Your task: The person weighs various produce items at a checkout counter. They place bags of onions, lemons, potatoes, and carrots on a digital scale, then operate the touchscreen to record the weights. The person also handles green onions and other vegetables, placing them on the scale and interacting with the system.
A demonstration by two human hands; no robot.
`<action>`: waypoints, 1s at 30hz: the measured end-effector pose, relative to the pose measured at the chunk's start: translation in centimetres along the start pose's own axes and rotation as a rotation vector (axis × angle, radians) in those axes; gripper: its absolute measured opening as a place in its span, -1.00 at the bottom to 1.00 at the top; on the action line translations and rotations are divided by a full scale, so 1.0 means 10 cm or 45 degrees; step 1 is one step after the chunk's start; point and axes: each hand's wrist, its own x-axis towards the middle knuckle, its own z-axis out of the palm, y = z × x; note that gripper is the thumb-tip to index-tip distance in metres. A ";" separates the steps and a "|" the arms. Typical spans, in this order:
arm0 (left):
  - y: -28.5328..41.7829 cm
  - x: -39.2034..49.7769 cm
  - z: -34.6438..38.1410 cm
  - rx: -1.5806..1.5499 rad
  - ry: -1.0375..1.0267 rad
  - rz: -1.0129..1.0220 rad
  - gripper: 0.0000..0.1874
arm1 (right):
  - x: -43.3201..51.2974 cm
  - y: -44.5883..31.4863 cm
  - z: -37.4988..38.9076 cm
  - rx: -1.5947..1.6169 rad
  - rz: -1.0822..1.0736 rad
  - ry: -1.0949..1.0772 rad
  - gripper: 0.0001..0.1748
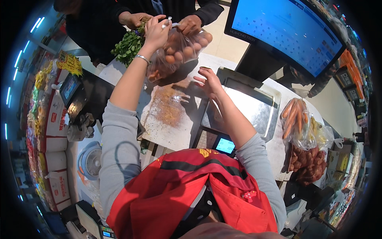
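My left hand [158,32] is raised over the far side of the counter, with its fingers closed on the top of a clear plastic bag of brown eggs [179,52]. Another person's hand [191,24] also grips the bag, just right of mine. Leafy green herbs [129,46] lie against the bag's left side, their stems by that person's other hand [135,20]. My right hand [209,82] hovers, fingers apart and holding nothing, near the left edge of a metal weighing scale [250,101].
A touchscreen monitor [283,33] rises behind the scale, whose small lit display [225,145] faces me. Bagged carrots [295,115] and a net of reddish-brown produce [307,161] lie at right. A worn patch marks the white counter [167,104]. A small dark terminal [70,89] stands left.
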 end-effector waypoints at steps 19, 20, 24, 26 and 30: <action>0.58 -0.90 -0.56 -0.842 -0.798 -0.477 -0.51 | -0.54 -0.18 -0.54 -0.158 -0.285 -0.175 -0.84; 0.87 -1.03 -0.51 -0.604 -0.903 -0.289 -0.48 | -0.65 -0.20 -0.72 -0.168 -0.437 -0.040 -0.84; 2.10 -1.46 0.10 -0.219 -1.330 0.191 -0.30 | -1.13 -0.44 -1.65 0.149 -0.884 0.771 -0.88; 2.60 -1.72 0.40 -0.084 -1.179 0.450 -0.20 | -1.46 -0.55 -2.06 0.213 -0.983 1.057 -0.91; 2.95 -2.01 0.75 -0.053 -1.038 0.547 -0.05 | -2.12 -0.63 -2.53 0.015 -1.097 1.137 -0.93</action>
